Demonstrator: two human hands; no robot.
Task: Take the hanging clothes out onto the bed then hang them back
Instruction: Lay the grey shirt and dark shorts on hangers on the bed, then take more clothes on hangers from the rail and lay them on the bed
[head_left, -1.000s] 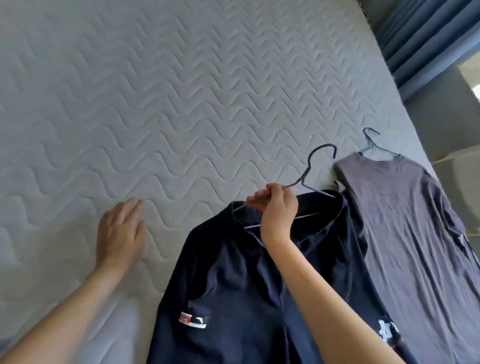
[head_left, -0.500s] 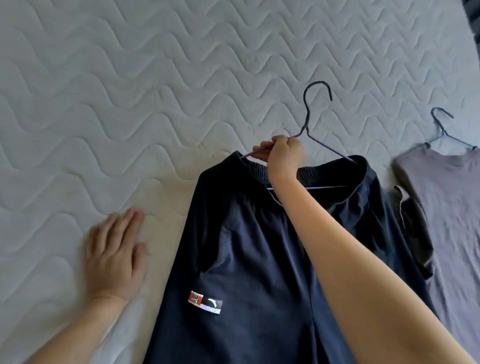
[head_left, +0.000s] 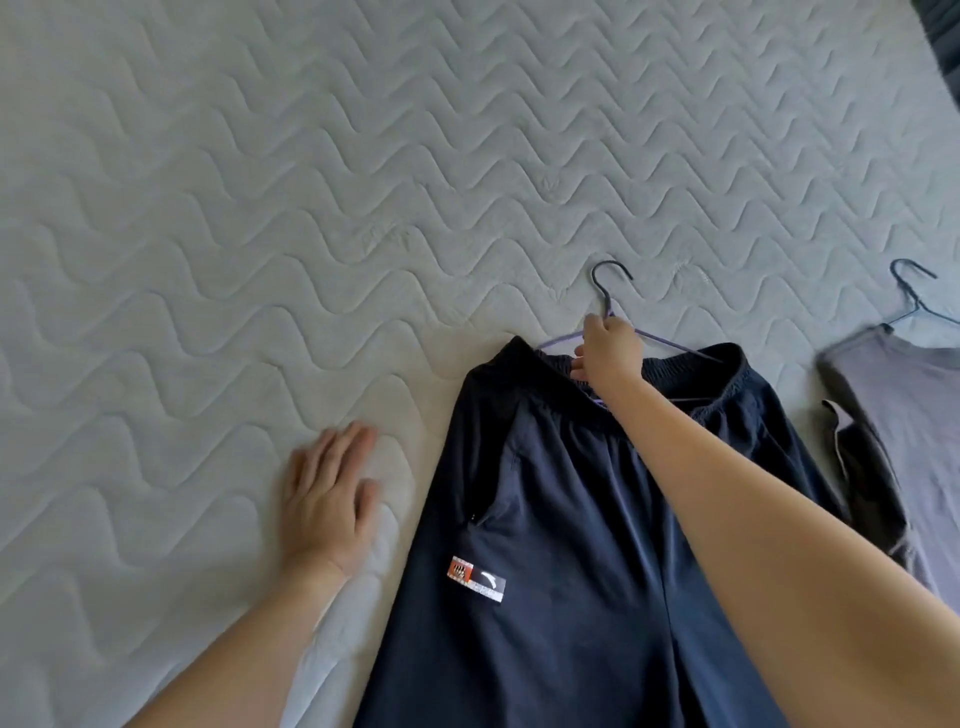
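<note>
Navy pants (head_left: 561, 519) on mattress (head_left: 260, 208), right hand (head_left: 608, 353) gripping hanger (head_left: 605, 283), left hand (head_left: 327, 499) flat alongside

Setting: a bedroom in a home; you look down on the bed. Item one: white quilted mattress with wavy stitching (head_left: 270, 197), filling nearly all of your view. Item two: dark navy sports bottoms with an elastic waistband and a small logo patch (head_left: 561, 519), laid flat on it, hung on a thin purple wire hanger with a dark hook (head_left: 602, 296). Item three: grey T-shirt (head_left: 914, 415) on a second dark wire hanger (head_left: 906, 288), lying just beside them.
</note>
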